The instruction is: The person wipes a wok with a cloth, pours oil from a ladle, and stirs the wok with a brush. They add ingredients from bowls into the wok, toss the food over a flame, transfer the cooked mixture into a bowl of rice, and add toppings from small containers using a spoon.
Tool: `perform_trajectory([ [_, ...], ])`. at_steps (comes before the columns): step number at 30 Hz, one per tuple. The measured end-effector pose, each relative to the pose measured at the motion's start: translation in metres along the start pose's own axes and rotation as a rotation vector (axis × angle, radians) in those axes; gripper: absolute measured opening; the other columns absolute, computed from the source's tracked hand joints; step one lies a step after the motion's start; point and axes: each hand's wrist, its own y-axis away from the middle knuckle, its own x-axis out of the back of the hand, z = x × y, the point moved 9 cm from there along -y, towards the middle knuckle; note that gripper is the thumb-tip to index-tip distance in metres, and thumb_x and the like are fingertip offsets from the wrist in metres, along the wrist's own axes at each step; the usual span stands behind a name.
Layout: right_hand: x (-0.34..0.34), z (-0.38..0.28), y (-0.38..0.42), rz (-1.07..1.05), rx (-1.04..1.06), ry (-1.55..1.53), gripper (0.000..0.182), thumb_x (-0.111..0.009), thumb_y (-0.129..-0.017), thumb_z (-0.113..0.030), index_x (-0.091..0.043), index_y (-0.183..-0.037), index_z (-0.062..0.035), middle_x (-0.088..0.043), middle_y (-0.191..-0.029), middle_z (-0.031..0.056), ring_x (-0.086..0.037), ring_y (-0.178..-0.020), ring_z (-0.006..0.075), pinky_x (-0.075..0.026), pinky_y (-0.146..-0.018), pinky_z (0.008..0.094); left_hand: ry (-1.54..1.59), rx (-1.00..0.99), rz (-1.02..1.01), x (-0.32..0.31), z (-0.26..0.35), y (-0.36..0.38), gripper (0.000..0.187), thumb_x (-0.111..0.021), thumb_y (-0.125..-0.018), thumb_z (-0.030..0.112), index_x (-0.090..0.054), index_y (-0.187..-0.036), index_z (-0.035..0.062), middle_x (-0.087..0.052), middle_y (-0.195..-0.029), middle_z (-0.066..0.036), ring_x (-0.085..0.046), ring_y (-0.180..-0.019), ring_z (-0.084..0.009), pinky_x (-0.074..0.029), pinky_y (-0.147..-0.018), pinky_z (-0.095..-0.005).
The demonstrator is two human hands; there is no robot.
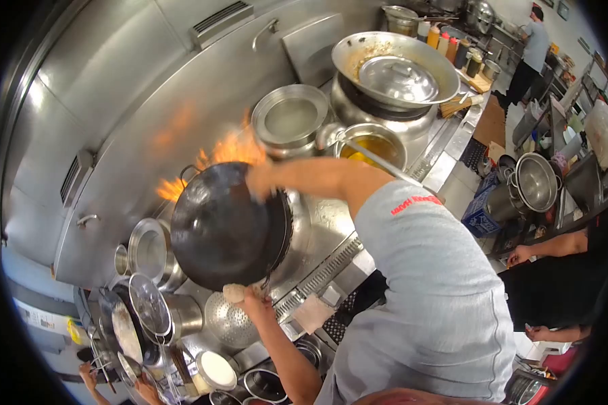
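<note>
A large black wok (216, 233) is tilted over the burner, with tall orange flames (233, 147) rising along its far rim. My left hand (255, 305) is closed at the wok's near side with a bunched beige cloth (235, 293), apparently around the handle there. Motion blurs my right hand (262, 181), which is over the wok's upper right edge; its fingers cannot be made out. Just below the wok lies a perforated metal strainer (228, 320). A long-handled ladle (375, 158) rests across a pot of yellow oil (378, 140) to the right.
A pot of cloudy liquid (290, 120) stands behind the burner. Farther right, a wide metal pan (344, 57) holds a lid. Pots and a wire strainer (150, 304) crowd the left. Other people's hands (520, 255) show at the right and at lower left.
</note>
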Motion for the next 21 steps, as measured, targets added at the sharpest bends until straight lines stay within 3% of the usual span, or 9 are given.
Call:
perform_trajectory([
  [3, 0.085, 0.070, 0.019, 0.637, -0.618, -0.497, 0.056, -0.066, -0.071, -0.023, -0.057, -0.125, -0.0074, -0.069, -0.103, 0.0188, -0.068, -0.098, 0.0296, -0.054, -0.078, 0.0452, 0.012, 0.152, -0.027, 0.016, -0.030, -0.022, 0.029, -0.063, -0.084, 0.016, -0.052, -0.110, 0.0087, -0.059, -0.086, -0.003, -0.058, -0.067, -0.0152, -0.041, -0.046, -0.0273],
  [6, 0.033, 0.000, -0.040, 0.510, -0.393, -0.665, 0.068, -0.069, -0.069, -0.026, -0.049, -0.132, -0.0104, -0.069, -0.104, 0.0180, -0.067, -0.100, 0.0300, -0.054, -0.083, 0.0450, 0.042, 0.022, 0.009, 0.003, -0.011, -0.005, 0.057, -0.065, -0.080, 0.014, -0.034, -0.127, 0.0139, -0.055, -0.101, -0.008, -0.058, -0.074, -0.0169, -0.044, -0.048, -0.0278],
  [8, -0.039, -0.109, -0.064, 0.042, -0.047, -0.472, 0.053, -0.068, -0.067, -0.029, -0.065, -0.117, -0.0121, -0.068, -0.111, 0.0148, -0.064, -0.108, 0.0314, -0.053, -0.088, 0.0442, 0.044, 0.051, 0.015, 0.012, -0.025, -0.016, 0.055, -0.064, -0.080, 0.014, -0.034, -0.126, 0.0137, -0.053, -0.103, -0.009, -0.057, -0.073, -0.0175, -0.043, -0.046, -0.0273],
  [11, -0.060, -0.197, -0.048, 0.242, 0.290, -0.807, 0.081, -0.073, -0.063, -0.038, -0.051, -0.140, -0.0250, -0.064, -0.122, 0.0165, -0.063, -0.109, 0.0334, -0.049, -0.094, 0.0397, 0.043, 0.024, 0.010, -0.001, -0.011, -0.006, 0.056, -0.064, -0.080, 0.015, -0.033, -0.126, 0.0125, -0.053, -0.103, -0.010, -0.057, -0.073, -0.0180, -0.042, -0.046, -0.0275],
  [13, -0.051, -0.164, -0.036, 0.127, 0.338, -0.750, 0.075, -0.072, -0.065, -0.039, -0.055, -0.136, -0.0204, -0.061, -0.127, 0.0164, -0.062, -0.110, 0.0328, -0.051, -0.091, 0.0399, 0.019, 0.035, -0.017, 0.008, -0.011, -0.006, 0.056, -0.064, -0.081, 0.015, -0.031, -0.126, 0.0116, -0.052, -0.103, -0.011, -0.057, -0.073, -0.0183, -0.042, -0.045, -0.0275],
  [15, -0.049, -0.089, -0.054, -0.176, -0.120, -0.465, 0.062, -0.070, -0.068, -0.039, -0.062, -0.125, -0.0153, -0.062, -0.125, 0.0183, -0.063, -0.110, 0.0306, -0.053, -0.087, 0.0398, -0.086, 0.107, -0.093, 0.004, -0.021, -0.017, 0.059, -0.064, -0.080, 0.015, -0.027, -0.126, 0.0095, -0.052, -0.104, -0.013, -0.057, -0.071, -0.0188, -0.041, -0.044, -0.0277],
  [18, -0.032, -0.059, -0.075, 0.413, -0.421, -0.611, 0.057, -0.063, -0.077, -0.031, -0.053, -0.130, -0.0147, -0.062, -0.117, 0.0243, -0.065, -0.106, 0.0330, -0.055, -0.085, 0.0406, -0.094, 0.077, -0.036, -0.002, -0.004, -0.005, 0.059, -0.065, -0.080, 0.014, -0.026, -0.123, 0.0084, -0.051, -0.102, -0.014, -0.057, -0.070, -0.0192, -0.042, -0.043, -0.0276],
  [19, -0.057, -0.090, -0.108, 0.090, -0.269, -0.673, 0.069, -0.064, -0.078, -0.033, -0.041, -0.142, -0.0226, -0.058, -0.121, 0.0266, -0.063, -0.107, 0.0372, -0.052, -0.089, 0.0440, -0.103, 0.075, -0.009, 0.000, -0.005, -0.002, 0.058, -0.065, -0.080, 0.014, -0.027, -0.123, 0.0085, -0.051, -0.102, -0.014, -0.057, -0.070, -0.0192, -0.042, -0.043, -0.0275],
  [21, -0.047, -0.165, -0.111, 0.319, 0.178, -0.451, 0.076, -0.064, -0.080, -0.044, -0.031, -0.148, -0.0327, -0.057, -0.122, 0.0248, -0.061, -0.107, 0.0418, -0.049, -0.093, 0.0454, -0.078, 0.050, -0.004, -0.004, 0.000, 0.001, 0.056, -0.065, -0.080, 0.014, -0.028, -0.122, 0.0081, -0.051, -0.102, -0.014, -0.057, -0.070, -0.0191, -0.042, -0.042, -0.0270],
])
